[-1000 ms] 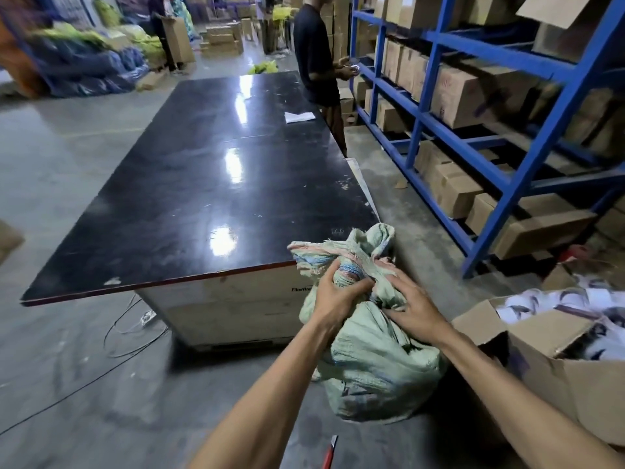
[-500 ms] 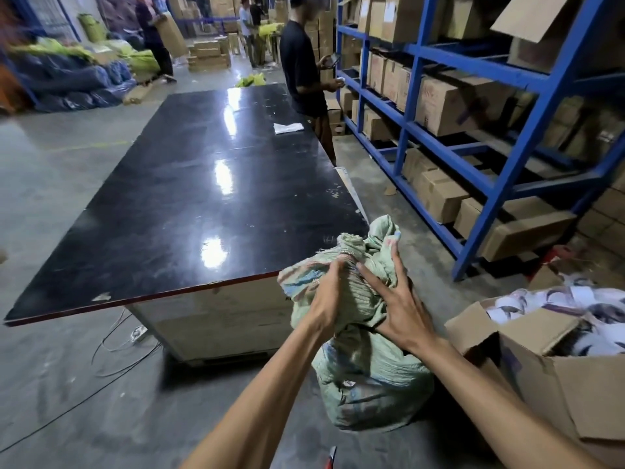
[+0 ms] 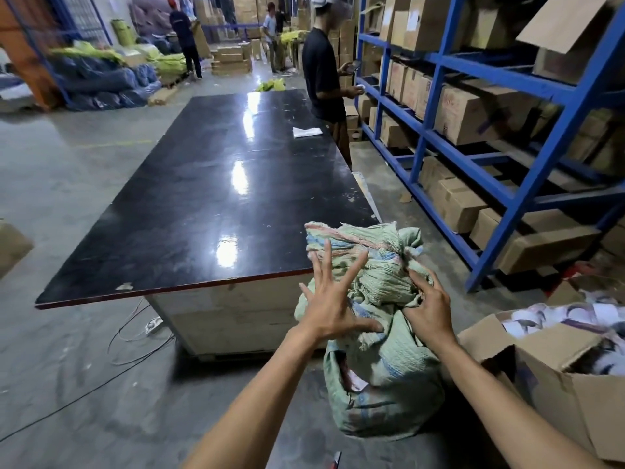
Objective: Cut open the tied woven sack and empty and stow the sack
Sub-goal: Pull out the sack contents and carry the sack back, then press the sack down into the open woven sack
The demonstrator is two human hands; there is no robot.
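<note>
A pale green woven sack (image 3: 382,377) with faded blue and red stripes stands upright on the floor at the near right corner of the black table. Its bunched neck (image 3: 378,262) flops over at the top. My left hand (image 3: 329,304) hovers against the sack's left side, fingers spread wide, thumb touching the fabric. Over on the other side, my right hand (image 3: 427,304) has its fingers curled into the gathered fabric just below the neck. A red-handled tool (image 3: 336,460) lies on the floor at the bottom edge, mostly cut off.
The glossy black table (image 3: 209,201) carries a white paper (image 3: 306,132). An open cardboard box (image 3: 558,374) of white items stands at my right. Blue racking (image 3: 507,157) holds cartons. A person in black (image 3: 323,79) stands by the table's far right. Cables (image 3: 135,336) trail on the floor.
My left hand has let go of the sack's neck and spread its fingers open. My right hand has dropped from the top to grip the fabric below the neck.
</note>
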